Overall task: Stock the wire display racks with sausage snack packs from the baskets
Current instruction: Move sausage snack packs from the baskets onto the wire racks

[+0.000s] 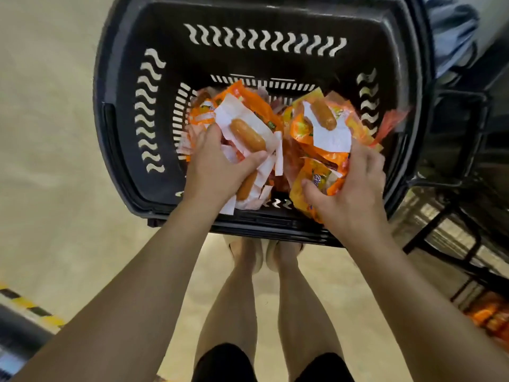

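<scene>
While black basket (pixel 248 59) holds sausage packs (pixel 248 103), left hand (pixel 217 166), right hand (pixel 355 194) each grip bunch.

A black plastic basket (pixel 248 17) with slotted walls holds a loose heap of orange-and-white sausage snack packs (pixel 256 104) on its bottom. Below it lies a pale beige floor (pixel 55 133), where two feet (pixel 259 252) stand by its near rim

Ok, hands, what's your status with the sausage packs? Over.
Both full: left grip holds a bunch of sausage packs, right grip holds a second bunch. Both inside the black basket. Nothing blocking.
</scene>
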